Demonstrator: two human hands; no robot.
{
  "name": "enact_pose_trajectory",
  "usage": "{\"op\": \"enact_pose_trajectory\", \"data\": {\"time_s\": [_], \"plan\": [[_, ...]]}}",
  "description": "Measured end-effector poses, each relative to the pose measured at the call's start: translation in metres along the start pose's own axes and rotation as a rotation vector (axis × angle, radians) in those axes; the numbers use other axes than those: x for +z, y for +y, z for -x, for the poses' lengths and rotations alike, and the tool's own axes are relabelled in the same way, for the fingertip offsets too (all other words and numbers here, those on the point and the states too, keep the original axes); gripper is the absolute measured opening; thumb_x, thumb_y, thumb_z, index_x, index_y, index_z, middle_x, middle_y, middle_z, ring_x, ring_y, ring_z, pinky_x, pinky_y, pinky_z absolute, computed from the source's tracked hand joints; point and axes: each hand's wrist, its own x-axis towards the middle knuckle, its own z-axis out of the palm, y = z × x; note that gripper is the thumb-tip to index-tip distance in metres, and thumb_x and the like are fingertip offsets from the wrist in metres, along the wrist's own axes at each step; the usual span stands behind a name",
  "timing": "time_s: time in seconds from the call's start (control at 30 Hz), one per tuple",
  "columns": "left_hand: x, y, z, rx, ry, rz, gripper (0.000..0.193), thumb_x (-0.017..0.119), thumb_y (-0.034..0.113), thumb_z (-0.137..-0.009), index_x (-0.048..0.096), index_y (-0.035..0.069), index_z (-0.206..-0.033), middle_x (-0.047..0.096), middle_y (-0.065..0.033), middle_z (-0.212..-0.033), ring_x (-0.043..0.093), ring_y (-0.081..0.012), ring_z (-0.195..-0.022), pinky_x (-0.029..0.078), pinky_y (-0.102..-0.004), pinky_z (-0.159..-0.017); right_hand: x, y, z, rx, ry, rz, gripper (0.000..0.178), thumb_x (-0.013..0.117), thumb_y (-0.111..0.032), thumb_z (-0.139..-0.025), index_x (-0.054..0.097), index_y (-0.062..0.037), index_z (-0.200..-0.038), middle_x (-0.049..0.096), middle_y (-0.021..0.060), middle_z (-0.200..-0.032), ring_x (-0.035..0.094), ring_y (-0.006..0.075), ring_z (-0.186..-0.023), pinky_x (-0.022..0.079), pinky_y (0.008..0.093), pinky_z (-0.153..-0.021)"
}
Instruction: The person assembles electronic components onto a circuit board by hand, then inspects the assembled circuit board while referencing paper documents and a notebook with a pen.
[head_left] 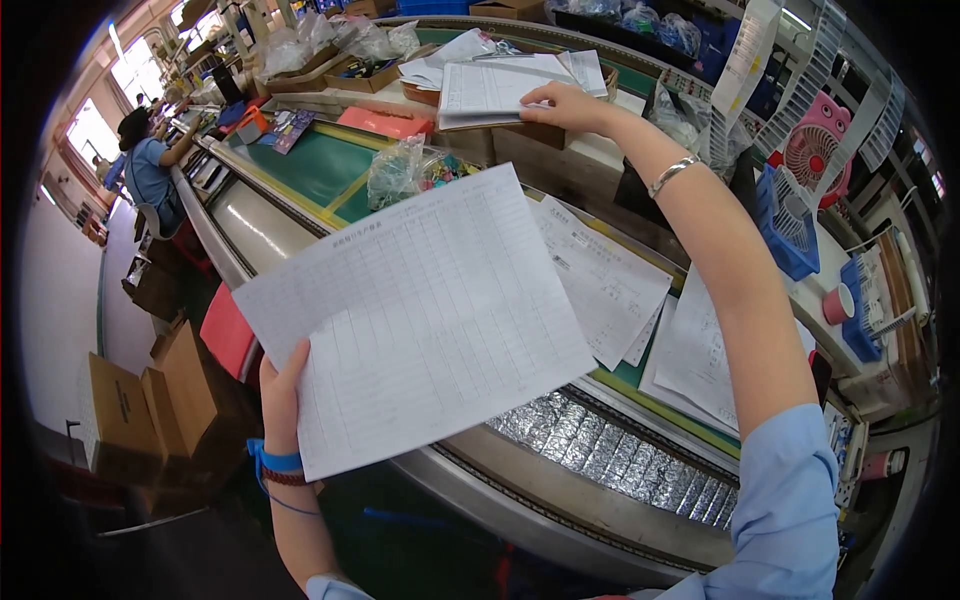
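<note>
Head view: the left hand pinches a printed table sheet by its left edge, above the conveyor line; the right hand touches a paper stack beyond; whether its fingers pinch, I cannot tell

Daylight fills the windows along the far left of a long workroom, where brownish curtains hang beside the panes. A strip light glows under the pale ceiling, with another lit tube visible at upper right. A whitish wall curves down the left side. A long desk, topped in green with yellow edging and flanked by metal rails, recedes toward a pale chair. Dark green floor shows in the foreground.
</note>
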Motion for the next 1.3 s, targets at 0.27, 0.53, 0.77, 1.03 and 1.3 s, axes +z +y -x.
{"op": "enact_pose_trajectory", "data": {"time_s": [0.27,0.53,0.77,1.03,1.3], "plan": [[0.069,0.025,-0.121,-0.016,-0.212,-0.119,0.040,0.061,0.016,-0.081,0.049,-0.007,-0.111,0.060,-0.0122,-0.097,0.060,-0.0172,-0.076,0.050,-0.0272,-0.064,-0.045,-0.012,-0.016,0.014,0.476,0.337,0.029,0.041,-0.030,-0.089,0.059,-0.0093,-0.099,0.061,0.0114,-0.094,0.057,0.0305,-0.093,0.043,0.0433,-0.080],[0.160,0.033,-0.260,-0.192,-0.331,-0.042,0.021,0.063,0.014,-0.078,0.056,-0.001,-0.091,0.060,-0.0071,-0.081,0.059,-0.0162,-0.070,0.050,-0.0213,-0.064,-0.069,-0.035,-0.018,-0.024,0.432,0.453,0.025,0.044,-0.025,-0.083,0.062,-0.0077,-0.086,0.062,0.0149,-0.090,0.058,0.0323,-0.088,0.044,0.0435,-0.076],[0.119,0.042,-0.329,0.118,-0.542,-0.398,0.019,0.052,0.000,-0.080,0.052,-0.002,-0.099,0.059,-0.0113,-0.091,0.055,-0.0168,-0.079,0.046,-0.0223,-0.082,-0.069,-0.055,-0.015,0.023,0.456,0.399,0.026,0.043,-0.024,-0.084,0.063,-0.0070,-0.086,0.062,0.0151,-0.090,0.059,0.0314,-0.088,0.044,0.0433,-0.075],[0.147,0.092,-0.247,-0.268,-0.509,-0.358,0.033,0.055,0.010,-0.084,0.048,-0.003,-0.113,0.062,-0.0096,-0.103,0.039,0.0034,-0.054,0.035,-0.0058,-0.042,-0.070,-0.026,-0.019,0.085,0.443,0.453,0.026,0.044,-0.023,-0.082,0.065,-0.0066,-0.085,0.063,0.0175,-0.088,0.060,0.0324,-0.085,0.046,0.0430,-0.075],[0.151,0.067,-0.286,-0.404,-0.259,0.107,0.037,0.045,0.003,-0.087,0.037,-0.006,-0.122,0.053,-0.0213,-0.111,0.057,-0.0085,-0.067,0.050,-0.0096,-0.050,-0.075,-0.041,-0.034,-0.042,0.442,0.562,0.024,0.044,-0.018,-0.082,0.064,-0.0048,-0.084,0.062,0.0185,-0.087,0.061,0.0337,-0.083,0.047,0.0435,-0.073]]}}
